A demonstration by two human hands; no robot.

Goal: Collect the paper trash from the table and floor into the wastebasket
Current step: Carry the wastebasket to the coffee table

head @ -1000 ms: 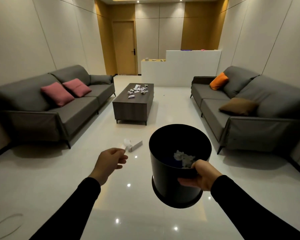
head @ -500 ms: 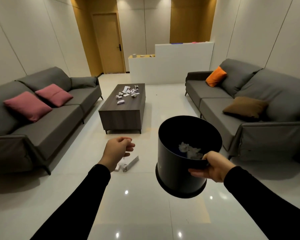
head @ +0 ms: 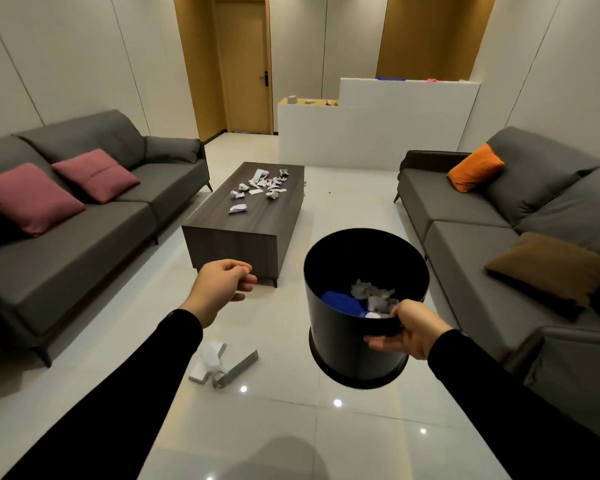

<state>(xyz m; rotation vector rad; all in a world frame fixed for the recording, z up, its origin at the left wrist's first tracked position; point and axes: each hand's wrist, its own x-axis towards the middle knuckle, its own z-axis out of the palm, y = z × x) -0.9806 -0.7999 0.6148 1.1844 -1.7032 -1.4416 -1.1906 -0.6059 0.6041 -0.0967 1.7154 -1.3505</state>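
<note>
while the right hand [head: 407, 332] carries the wastebasket [head: 359, 306] by its near rim, thumb hooked inside and fingers pressed to the outer wall, the left hand [head: 222, 285] hangs loosely curled and holds nothing visible. head view: the wastebasket is raised off the floor, tilted toward the camera, with crumpled paper and something blue already at its bottom. paper trash on the floor [head: 220, 363] lies below and to the left of the wastebasket, a crumpled white wad among folded pieces, directly under the left forearm. more paper scraps [head: 260, 190] are scattered on the far half of the counter [head: 236, 230], beyond and to the left of the wastebasket. judged by look, the paper is light, soft and crushable; a fingertip pinch on the wad's crown should lift it, while the flat folded pieces may slide on the glossy tile and need an edge grip.
</note>
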